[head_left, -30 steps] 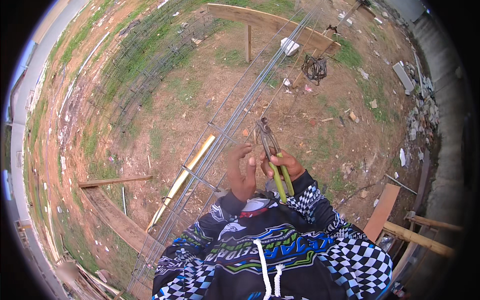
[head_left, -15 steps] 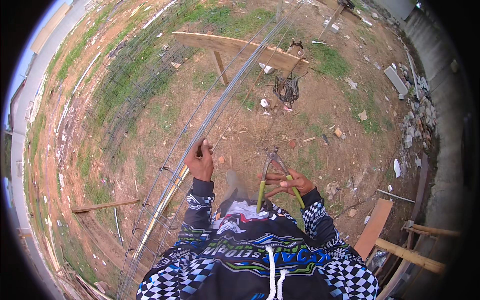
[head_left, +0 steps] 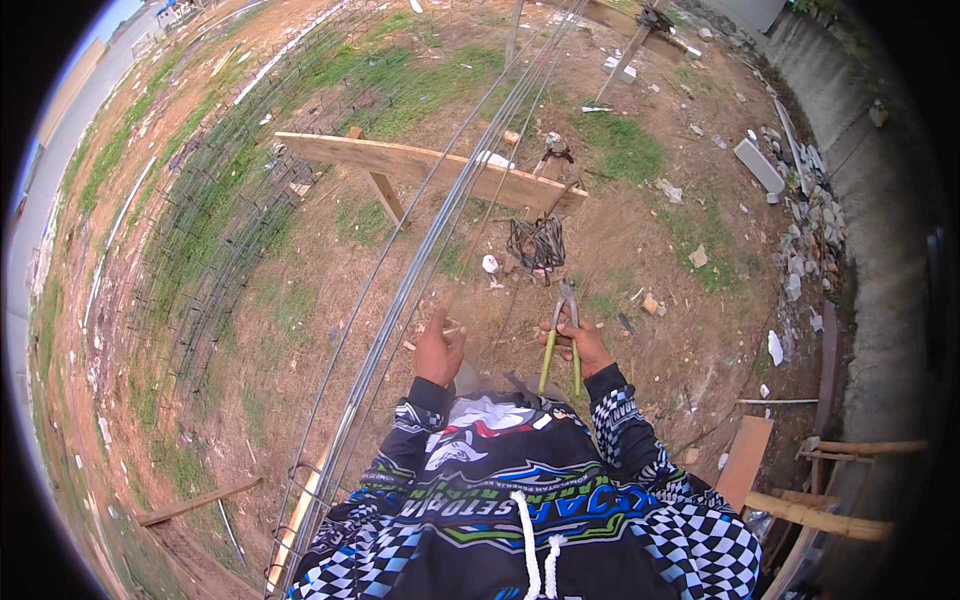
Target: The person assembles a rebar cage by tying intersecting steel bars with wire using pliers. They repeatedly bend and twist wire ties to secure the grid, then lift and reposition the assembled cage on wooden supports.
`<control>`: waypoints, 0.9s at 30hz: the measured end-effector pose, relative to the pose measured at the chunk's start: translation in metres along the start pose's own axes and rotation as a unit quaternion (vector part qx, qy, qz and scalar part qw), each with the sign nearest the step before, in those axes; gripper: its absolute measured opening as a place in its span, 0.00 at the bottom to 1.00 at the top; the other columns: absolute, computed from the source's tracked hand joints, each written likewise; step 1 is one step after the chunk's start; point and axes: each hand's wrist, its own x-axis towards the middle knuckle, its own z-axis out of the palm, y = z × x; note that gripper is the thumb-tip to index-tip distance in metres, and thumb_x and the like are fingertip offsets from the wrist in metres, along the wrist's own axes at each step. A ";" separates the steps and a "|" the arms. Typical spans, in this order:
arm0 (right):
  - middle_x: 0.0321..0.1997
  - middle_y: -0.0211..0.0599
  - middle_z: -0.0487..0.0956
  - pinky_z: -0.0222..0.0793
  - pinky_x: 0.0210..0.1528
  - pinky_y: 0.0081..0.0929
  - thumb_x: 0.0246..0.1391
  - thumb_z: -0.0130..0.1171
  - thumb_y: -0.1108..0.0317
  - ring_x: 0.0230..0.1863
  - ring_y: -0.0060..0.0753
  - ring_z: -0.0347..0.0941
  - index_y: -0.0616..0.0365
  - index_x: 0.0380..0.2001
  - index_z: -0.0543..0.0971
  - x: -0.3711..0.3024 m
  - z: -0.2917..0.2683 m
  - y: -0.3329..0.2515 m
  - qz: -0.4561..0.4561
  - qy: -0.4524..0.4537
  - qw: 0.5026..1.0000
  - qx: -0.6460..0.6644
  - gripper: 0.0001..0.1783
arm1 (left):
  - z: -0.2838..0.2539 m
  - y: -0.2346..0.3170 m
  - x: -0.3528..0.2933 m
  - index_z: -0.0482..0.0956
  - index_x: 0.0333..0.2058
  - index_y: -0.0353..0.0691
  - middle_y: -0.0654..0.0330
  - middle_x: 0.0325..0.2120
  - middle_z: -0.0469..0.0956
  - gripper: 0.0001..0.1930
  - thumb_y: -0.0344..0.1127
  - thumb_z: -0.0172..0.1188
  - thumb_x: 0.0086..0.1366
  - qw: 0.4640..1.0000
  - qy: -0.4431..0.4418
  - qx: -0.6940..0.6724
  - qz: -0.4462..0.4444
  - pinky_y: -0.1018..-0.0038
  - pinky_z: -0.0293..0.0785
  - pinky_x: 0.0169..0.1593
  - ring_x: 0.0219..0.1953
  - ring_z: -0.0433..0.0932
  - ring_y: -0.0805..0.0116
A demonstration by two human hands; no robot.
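My right hand (head_left: 592, 352) grips a pair of pincers (head_left: 549, 362) with yellow-green handles. Their metal head points away from me, and the handles are spread apart. To the left, my left hand (head_left: 438, 357) is raised just right of a bundle of long steel bars (head_left: 400, 300), apart from them. Its fingers look stretched and slightly blurred, with nothing visible in them. The bars run from the lower left to the top of the view. Bent wire stirrups (head_left: 300, 482) sit around them near my left side.
A plank (head_left: 430, 170) on posts crosses under the bars ahead, with a bundle of dark wire (head_left: 536, 243) hanging by its right end. Steel cages (head_left: 215, 240) lie on grass at the left. Rubble (head_left: 800, 250) lines a concrete wall (head_left: 850, 200). Timber (head_left: 820, 515) lies at lower right.
My left hand has left the bars and moved right, its pinch loosened. The pincers have turned more upright in my right hand. My view has shifted, so the surroundings sit further left.
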 end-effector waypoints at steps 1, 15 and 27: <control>0.51 0.44 0.79 0.74 0.29 0.20 0.59 0.56 0.69 0.46 0.35 0.80 0.53 0.64 0.63 0.011 0.004 -0.018 -0.074 0.015 0.997 0.012 0.29 | 0.001 0.010 0.008 0.72 0.55 0.36 0.48 0.35 0.81 0.26 0.39 0.63 0.59 0.997 -0.037 -0.022 -0.064 0.62 0.76 0.35 0.30 0.81 0.53; 0.41 0.31 0.84 0.74 0.46 0.26 0.55 0.66 0.69 0.44 0.22 0.78 0.56 0.41 0.83 0.156 -0.054 -0.294 -0.239 -0.178 0.917 -0.264 0.11 | 0.013 0.036 0.037 0.79 0.44 0.36 0.48 0.32 0.80 0.19 0.41 0.65 0.58 0.982 0.021 0.098 -0.161 0.62 0.74 0.40 0.35 0.80 0.52; 0.44 0.38 0.83 0.77 0.36 0.22 0.57 0.61 0.74 0.47 0.27 0.79 0.60 0.45 0.79 0.208 0.052 -0.397 -0.380 -0.544 0.698 -0.269 0.11 | 0.139 0.137 0.060 0.81 0.38 0.34 0.53 0.34 0.80 0.10 0.32 0.64 0.60 0.950 0.250 -0.028 -0.185 0.69 0.74 0.43 0.36 0.80 0.59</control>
